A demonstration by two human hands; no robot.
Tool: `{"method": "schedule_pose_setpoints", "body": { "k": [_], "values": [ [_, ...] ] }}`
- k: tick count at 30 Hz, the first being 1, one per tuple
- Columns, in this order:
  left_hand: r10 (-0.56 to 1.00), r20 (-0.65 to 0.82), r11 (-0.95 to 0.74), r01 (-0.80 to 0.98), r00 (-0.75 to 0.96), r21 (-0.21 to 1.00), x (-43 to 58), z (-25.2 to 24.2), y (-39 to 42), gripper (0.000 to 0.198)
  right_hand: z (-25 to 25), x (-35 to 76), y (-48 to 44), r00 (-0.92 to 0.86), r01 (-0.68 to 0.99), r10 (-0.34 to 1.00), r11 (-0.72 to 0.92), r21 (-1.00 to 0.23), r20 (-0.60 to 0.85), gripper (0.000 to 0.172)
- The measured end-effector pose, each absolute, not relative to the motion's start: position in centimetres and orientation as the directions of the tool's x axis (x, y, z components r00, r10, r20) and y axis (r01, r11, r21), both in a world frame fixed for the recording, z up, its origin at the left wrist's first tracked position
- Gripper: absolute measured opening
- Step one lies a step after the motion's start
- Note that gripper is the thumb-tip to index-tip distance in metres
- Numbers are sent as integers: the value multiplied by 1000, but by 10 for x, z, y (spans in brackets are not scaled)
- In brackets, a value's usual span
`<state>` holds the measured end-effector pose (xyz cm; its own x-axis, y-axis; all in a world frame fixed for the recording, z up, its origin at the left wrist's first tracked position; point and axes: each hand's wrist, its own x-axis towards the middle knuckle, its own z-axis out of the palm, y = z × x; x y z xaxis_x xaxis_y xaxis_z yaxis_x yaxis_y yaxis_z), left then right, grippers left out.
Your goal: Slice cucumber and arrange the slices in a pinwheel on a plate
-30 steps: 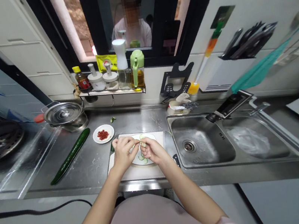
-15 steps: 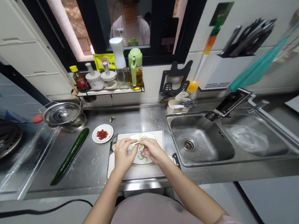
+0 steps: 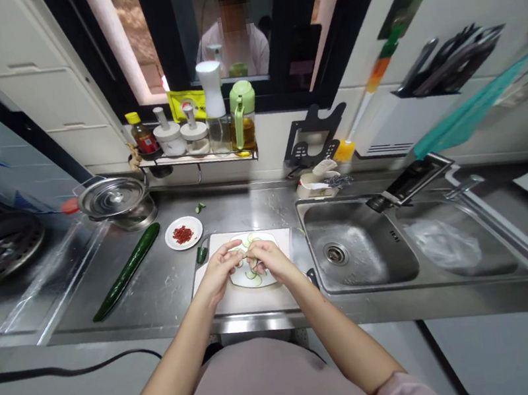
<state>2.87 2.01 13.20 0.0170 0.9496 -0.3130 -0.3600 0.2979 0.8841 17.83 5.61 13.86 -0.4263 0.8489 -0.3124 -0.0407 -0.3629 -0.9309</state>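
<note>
Both my hands meet over a white plate (image 3: 270, 279) that lies on a pale cutting board (image 3: 231, 304). My left hand (image 3: 220, 270) pinches at a thin cucumber slice, thumb and fingertips close to those of the other hand. In my right hand (image 3: 271, 260), curled fingers hold pale cucumber slices, partly hidden by the fingers. Several curved cucumber slices (image 3: 252, 275) with green edges are spread on the plate. A dark green cucumber piece (image 3: 201, 255) rests at the board's left edge. By the right edge shows a black knife handle (image 3: 312, 276).
A whole cucumber (image 3: 128, 272) lies on the steel counter at left. Near it stand a small plate (image 3: 170, 240) of chopped red bits and a lidded steel pot (image 3: 117, 199). The sink (image 3: 364, 262) is at right; a seasoning shelf (image 3: 197, 157) hangs behind.
My hands have drawn slightly lower and their fingers have shifted around the slice. The left hand has uncovered more of the cucumber piece at the board's edge. The view has shifted a little.
</note>
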Motion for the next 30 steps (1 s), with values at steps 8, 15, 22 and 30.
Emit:
{"method": "schedule_pose_setpoints", "body": {
  "k": [8,15,22,30],
  "values": [
    [978,-188,169,-184,-94,968,18,109,30,34,116,181,76,-438,155,804,-373,-915,-402,23],
    [968,-112,131,73,-223,989,7,74,52,28,90,172,100,-403,176,870,-231,-957,-284,21],
    [969,-93,184,420,-228,889,2,50,53,23,64,163,103,-296,499,943,15,-866,-154,12],
    [954,-150,284,624,-260,728,3,48,52,22,48,159,106,-330,640,933,111,-760,-142,8]
  ]
}}
